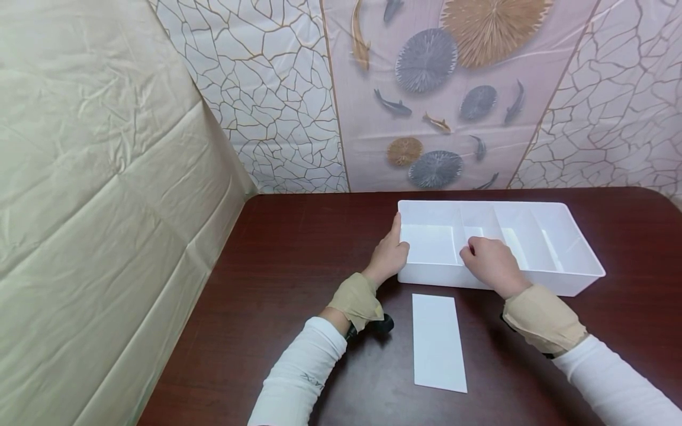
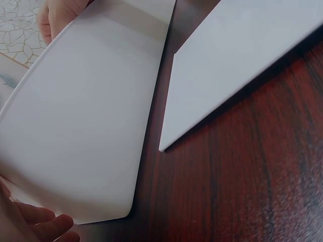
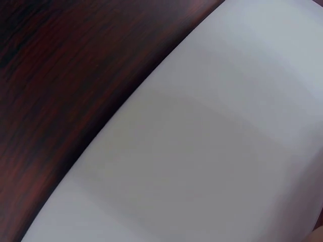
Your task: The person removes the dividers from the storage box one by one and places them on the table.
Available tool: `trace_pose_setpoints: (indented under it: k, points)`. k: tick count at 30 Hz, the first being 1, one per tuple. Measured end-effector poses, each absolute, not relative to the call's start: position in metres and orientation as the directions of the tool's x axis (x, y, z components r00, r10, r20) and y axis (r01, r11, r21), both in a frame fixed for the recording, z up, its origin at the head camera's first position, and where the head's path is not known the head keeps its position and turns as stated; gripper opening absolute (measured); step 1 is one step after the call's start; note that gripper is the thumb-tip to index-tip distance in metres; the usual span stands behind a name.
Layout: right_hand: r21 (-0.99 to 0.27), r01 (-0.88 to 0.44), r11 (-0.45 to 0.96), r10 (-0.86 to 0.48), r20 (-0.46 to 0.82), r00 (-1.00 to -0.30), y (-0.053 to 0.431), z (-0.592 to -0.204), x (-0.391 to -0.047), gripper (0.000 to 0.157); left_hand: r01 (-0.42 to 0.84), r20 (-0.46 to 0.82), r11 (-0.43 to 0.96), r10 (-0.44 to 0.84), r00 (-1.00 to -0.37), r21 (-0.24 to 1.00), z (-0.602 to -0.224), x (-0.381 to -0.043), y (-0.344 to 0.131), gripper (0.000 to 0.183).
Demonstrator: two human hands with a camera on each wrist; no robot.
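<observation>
A long white divided tray lies on the dark table, its inside split by upright dividers. My left hand holds the tray's left end, with fingers along the outer wall and the thumb at the rim. In the left wrist view those fingers show beside the tray's end. My right hand reaches over the front wall with curled fingers, the thumb side at the leftmost divider; its fingertips are mostly hidden. A flat white rectangular panel lies in front of the tray, between my forearms.
The dark reddish-brown wooden table extends around the tray. Behind it hangs a patterned cloth, and a pale creased cloth covers the left side. A black device sits at my left wrist.
</observation>
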State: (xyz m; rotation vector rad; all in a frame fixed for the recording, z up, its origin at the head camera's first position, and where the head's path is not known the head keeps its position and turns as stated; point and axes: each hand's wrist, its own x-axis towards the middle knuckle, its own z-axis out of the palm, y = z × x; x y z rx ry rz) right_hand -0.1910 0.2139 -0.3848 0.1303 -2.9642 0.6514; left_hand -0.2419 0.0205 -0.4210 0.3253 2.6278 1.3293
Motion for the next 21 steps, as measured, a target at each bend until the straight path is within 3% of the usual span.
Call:
trace_pose_setpoints:
  k: [21]
  points:
    - [-0.417, -0.126, 0.9, -0.046, 0.196, -0.98, 0.2138, -0.3893, -0.1917, 0.028, 0.123, -0.048, 0.586, 0.268, -0.962, 0.801, -0.4207, -0.2423, 0.021, 0.066]
